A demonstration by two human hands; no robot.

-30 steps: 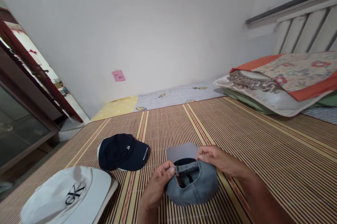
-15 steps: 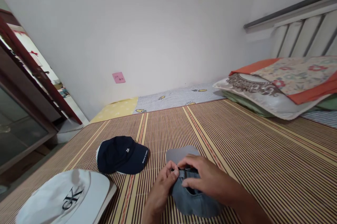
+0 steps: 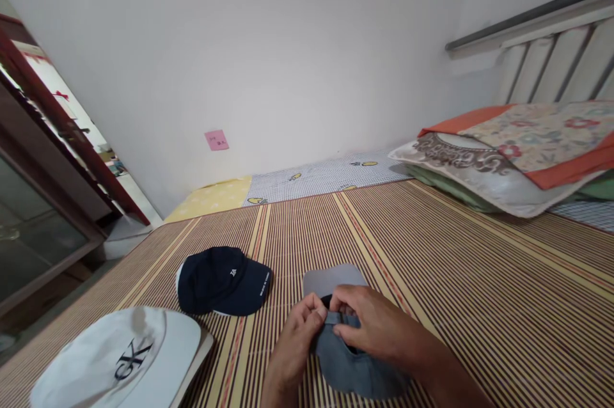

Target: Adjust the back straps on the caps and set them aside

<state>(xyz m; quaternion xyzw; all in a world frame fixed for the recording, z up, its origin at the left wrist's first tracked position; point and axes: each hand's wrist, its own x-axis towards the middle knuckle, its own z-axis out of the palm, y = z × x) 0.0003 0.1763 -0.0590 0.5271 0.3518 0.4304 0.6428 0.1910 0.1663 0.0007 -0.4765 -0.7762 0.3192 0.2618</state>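
Note:
A grey-blue baseball cap (image 3: 357,369) rests on the striped mat, its lighter grey brim pointing away from me and its back opening towards me. My left hand (image 3: 300,331) pinches the left end of the cap's adjusting strap (image 3: 333,318). On the right part of the same strap, my right hand (image 3: 371,321) has its thumb and fingers closed, partly covering the opening. To the left lies a navy cap (image 3: 215,280) with small white lettering on its brim. Nearer to me is a white cap (image 3: 110,357) with black letters, a second brim showing beneath it.
The bamboo-like striped mat (image 3: 460,267) covers the bed. Stacked pillows (image 3: 518,158) with an orange-edged floral cover lie at the right by a radiator (image 3: 551,66). A pink note (image 3: 217,140) is stuck on the white wall. A doorway stands at the left.
My right hand's fingers have drawn closer together on the strap and dipped slightly. My left hand keeps its pinch, and the other caps stay where they were.

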